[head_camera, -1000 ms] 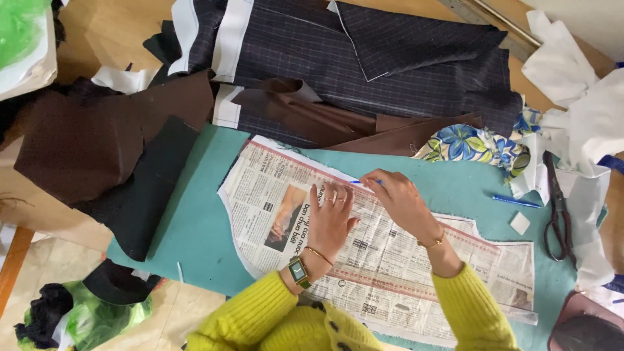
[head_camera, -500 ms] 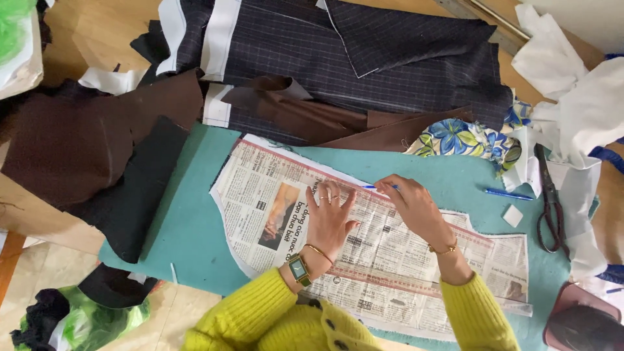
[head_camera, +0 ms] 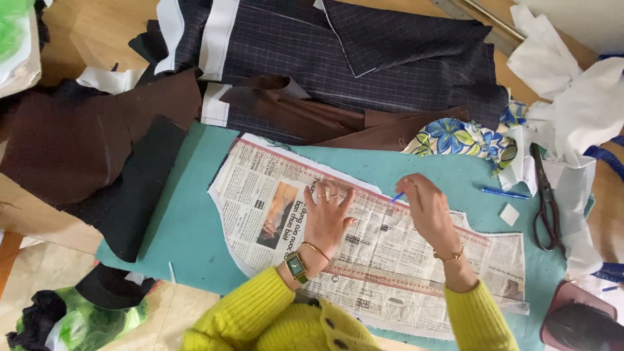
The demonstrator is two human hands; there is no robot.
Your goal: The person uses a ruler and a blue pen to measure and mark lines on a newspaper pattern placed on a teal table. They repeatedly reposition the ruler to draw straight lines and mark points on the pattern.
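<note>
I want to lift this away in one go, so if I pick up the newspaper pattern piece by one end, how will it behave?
The newspaper pattern piece is probably floppy: it is one long, thin cut sheet lying flat on the teal cloth. It looks light and could slide or shift, since the left hand is pressing it down. Its narrow right end may tear if pulled.
</note>
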